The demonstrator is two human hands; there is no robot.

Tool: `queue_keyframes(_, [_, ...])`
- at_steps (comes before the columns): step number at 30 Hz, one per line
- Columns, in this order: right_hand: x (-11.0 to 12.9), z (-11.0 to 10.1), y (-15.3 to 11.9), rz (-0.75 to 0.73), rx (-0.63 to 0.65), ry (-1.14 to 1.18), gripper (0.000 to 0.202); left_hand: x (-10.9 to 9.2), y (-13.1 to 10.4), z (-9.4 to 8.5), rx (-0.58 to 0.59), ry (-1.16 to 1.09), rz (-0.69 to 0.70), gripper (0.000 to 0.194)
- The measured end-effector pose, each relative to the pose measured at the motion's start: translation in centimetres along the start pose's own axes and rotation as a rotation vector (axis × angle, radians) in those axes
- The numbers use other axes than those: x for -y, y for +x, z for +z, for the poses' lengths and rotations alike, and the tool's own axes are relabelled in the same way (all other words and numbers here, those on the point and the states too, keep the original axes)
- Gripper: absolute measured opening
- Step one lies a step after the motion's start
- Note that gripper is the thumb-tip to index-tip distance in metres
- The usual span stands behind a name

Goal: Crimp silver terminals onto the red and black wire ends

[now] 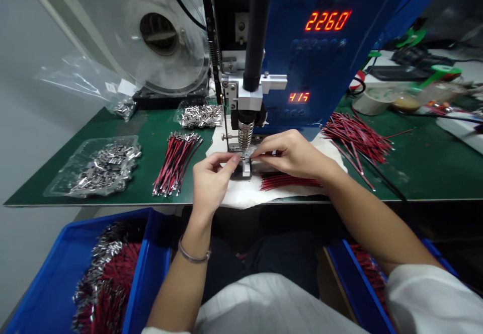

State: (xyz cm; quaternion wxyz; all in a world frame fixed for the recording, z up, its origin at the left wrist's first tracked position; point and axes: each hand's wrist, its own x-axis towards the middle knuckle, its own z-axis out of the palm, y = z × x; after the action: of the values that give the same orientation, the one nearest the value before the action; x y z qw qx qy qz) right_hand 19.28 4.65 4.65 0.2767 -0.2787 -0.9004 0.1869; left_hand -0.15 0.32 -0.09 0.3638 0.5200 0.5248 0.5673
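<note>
Under the spring-wrapped head (245, 135) of a blue machine, both my hands meet at a small metal fixture (246, 167). My left hand (212, 179) pinches thumb and forefinger at the fixture's left side; the tiny piece between them is too small to name. From the right, my right hand (292, 154) is closed in a pinch, with a short stretch of thin red-and-black wire (278, 152) showing among its fingers. Just below that hand lies a bundle of red-and-black wires (289, 181) on white paper (241, 199).
Left on the green table (151, 122) are a tray of metal parts (107, 168), another tray (199, 115) and wires with metal ends (175, 163). A wire pile (358, 135) lies right. Blue bins (151, 253) stand below. The machine's display (327, 21) reads 2260.
</note>
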Motion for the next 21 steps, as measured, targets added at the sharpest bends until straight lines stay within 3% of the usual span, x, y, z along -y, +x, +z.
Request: queue_keyframes(21, [0.16,0.05,0.12,0.028,0.034,-0.012,0.018,-0.22,0.03,0.13,-0.031,-0.055,0.022,0.023])
